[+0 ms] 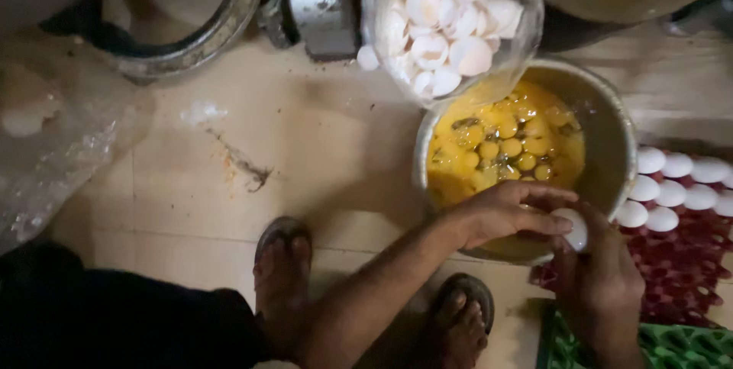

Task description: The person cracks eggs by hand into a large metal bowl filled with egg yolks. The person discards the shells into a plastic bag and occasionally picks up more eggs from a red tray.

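Clear plastic bag [450,25] of white eggshells, top centre, leaning over rim of metal pot [611,136]. Pot holds cracked eggs w/ yolks [508,144]. Red egg tray [679,262] at right, white eggs [676,186] along its top rows; green tray [672,346] below it. Crumpled clear plastic [53,148] on floor, far left. White egg [574,228] at pot's near rim, pinched between both grips: left hand [508,212] fingers closed over top, right hand [599,281] closed on it from below.

A clear plastic bag [447,22] of white eggshells sits well above the grip; a red egg tray [683,262] lies just right, a green tray [672,346] below.
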